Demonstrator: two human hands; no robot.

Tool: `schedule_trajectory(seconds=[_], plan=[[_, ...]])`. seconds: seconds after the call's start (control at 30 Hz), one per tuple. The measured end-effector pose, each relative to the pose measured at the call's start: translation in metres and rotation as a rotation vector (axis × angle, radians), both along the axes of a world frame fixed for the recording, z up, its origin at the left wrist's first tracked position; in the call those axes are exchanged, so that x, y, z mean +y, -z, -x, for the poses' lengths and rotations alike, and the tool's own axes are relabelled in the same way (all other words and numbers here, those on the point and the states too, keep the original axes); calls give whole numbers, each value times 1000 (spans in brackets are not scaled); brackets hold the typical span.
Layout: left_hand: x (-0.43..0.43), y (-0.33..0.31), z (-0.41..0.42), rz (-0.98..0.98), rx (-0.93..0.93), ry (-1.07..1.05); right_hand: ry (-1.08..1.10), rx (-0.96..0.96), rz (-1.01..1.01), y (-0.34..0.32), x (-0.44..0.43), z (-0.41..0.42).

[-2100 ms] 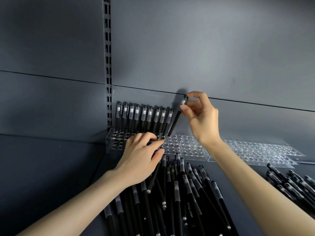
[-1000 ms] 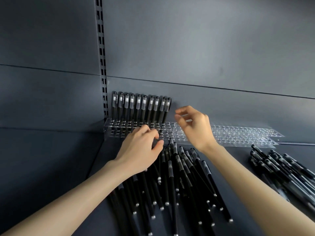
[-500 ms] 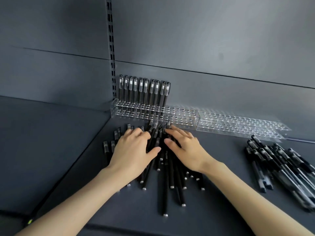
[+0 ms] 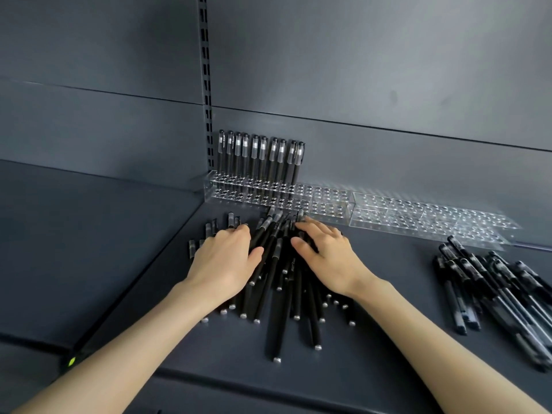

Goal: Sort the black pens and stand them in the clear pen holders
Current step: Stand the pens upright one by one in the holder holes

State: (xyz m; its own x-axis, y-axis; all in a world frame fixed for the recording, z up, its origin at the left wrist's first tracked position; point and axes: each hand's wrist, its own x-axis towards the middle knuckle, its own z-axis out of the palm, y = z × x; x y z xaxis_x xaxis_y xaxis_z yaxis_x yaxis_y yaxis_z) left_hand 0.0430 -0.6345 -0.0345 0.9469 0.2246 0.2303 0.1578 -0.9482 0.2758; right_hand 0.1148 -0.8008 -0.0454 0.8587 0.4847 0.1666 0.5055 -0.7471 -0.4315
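Pens on the shelf (image 4: pixel 373 339), holders (image 4: pixel 418 218) at the far wall.
Standing pens (image 4: pixel 260 158) fill the holders' far-left end; loose pile (image 4: pixel 280 282) near centre, second pile (image 4: pixel 501 288) right.

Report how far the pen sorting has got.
Done: a row of black pens stands in the left clear holder. In hand: left hand and right hand rest on the loose pen pile. Left: that pile, the second pile, the empty right clear holder.
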Motion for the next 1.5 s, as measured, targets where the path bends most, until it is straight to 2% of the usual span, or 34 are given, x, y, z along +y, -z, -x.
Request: schedule_trajectory(seconds=[0.17,0.4,0.53,0.73,0.9,1.03,1.3,1.4,1.5], plan=[[5,-1,-11,75,-4,37,11,1,-17,1,1,1],[5,1,-54,86,189,237,-24,16,-27,1,1,1],[8,6,-52,130,133,255,-9,8,-16,2,0,-2],[10,7,-59,138,162,276,-9,3,-12,3,2,-4],[12,14,-56,123,16,243,-7,5,-9,2,1,-4],[11,14,-56,150,43,200,-1,3,-14,3,1,-5],[9,6,-59,395,-14,134,8,-6,-19,4,2,-6],[7,7,-62,327,51,104,9,-11,-17,4,2,-7],[4,8,-64,181,110,74,9,-7,-19,5,2,-7]])
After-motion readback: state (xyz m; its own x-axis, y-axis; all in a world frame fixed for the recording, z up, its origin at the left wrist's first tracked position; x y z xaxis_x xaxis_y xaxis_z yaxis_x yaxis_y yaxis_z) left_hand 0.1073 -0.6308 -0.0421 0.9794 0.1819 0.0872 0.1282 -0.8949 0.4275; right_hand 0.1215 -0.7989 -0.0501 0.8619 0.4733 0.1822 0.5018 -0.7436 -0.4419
